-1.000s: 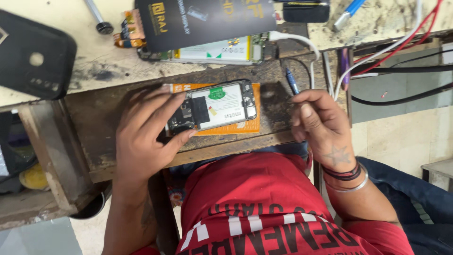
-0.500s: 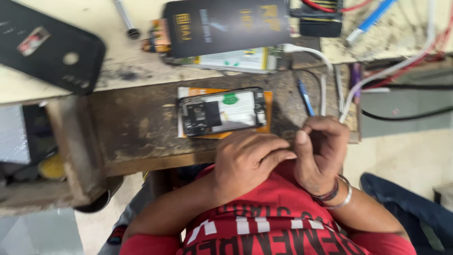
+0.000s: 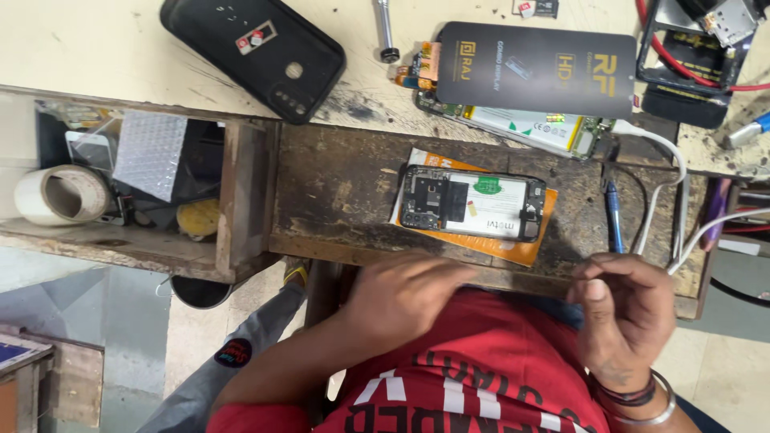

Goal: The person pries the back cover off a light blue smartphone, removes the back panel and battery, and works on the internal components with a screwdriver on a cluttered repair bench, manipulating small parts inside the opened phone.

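Head view of a worn wooden desk (image 3: 337, 172), read from left to right. At the left end, an open compartment below the desktop holds a roll of tape (image 3: 60, 195), a sheet of bubble wrap (image 3: 151, 152) and a yellow object too shadowed to identify. On the pale upper surface near the rear edge lies a black phone back cover (image 3: 253, 52), and just right of it a metal screwdriver shaft (image 3: 386, 32). On the darker pull-out shelf at the middle of the desk rests the opened phone (image 3: 473, 204), back removed and circuit board and battery exposed, lying flat on an orange card (image 3: 489, 240) close to the shelf's front edge. The left hand (image 3: 405, 295) is at that front edge, just below the phone and not touching it; its image is blurred, the fingers appear loosely curled, and it holds nothing visible. Behind the phone, at the rear edge, a dark flat display package (image 3: 545, 68) lies over a second circuit board with battery (image 3: 525, 124). Right of the phone, a blue pen (image 3: 613, 216) lies on the shelf beside white cables (image 3: 670, 200). The right hand (image 3: 630, 317), with bangles at the wrist, is at the shelf's front right corner, fingers curled inward; whether it grips something small cannot be told.
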### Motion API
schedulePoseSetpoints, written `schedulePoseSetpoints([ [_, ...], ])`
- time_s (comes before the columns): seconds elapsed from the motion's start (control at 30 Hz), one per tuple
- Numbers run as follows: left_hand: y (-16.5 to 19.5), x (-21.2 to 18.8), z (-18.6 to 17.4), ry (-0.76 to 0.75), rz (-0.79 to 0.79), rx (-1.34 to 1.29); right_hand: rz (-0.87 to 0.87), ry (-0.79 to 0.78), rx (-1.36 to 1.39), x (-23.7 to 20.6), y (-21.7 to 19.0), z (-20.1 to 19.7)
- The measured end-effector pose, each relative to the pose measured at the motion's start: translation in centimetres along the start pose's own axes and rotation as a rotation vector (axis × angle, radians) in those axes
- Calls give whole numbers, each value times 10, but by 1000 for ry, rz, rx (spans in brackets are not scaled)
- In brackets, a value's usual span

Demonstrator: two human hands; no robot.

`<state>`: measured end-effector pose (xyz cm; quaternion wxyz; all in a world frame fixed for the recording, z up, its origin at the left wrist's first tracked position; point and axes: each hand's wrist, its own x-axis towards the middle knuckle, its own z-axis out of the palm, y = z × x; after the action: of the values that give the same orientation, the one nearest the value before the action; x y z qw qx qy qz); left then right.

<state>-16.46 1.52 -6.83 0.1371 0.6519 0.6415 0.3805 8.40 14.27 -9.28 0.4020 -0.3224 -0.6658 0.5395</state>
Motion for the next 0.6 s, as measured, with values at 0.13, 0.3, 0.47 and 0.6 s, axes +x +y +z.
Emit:
schedulePoseSetpoints([
  [0.13,-11,-21,-52,7,-190,89,24,15,-25,1,0,-6],
  [0.3,-12,-22,-89,183,-172,244,41,4,-29,3,1,-4],
  [0.47,-9,-12,-104,306,-200,166,45,-20,-159,9,-2,1],
  [0.6,-12,-4,-116,421,-234,187,48,-34,-263,19,-13,2],
])
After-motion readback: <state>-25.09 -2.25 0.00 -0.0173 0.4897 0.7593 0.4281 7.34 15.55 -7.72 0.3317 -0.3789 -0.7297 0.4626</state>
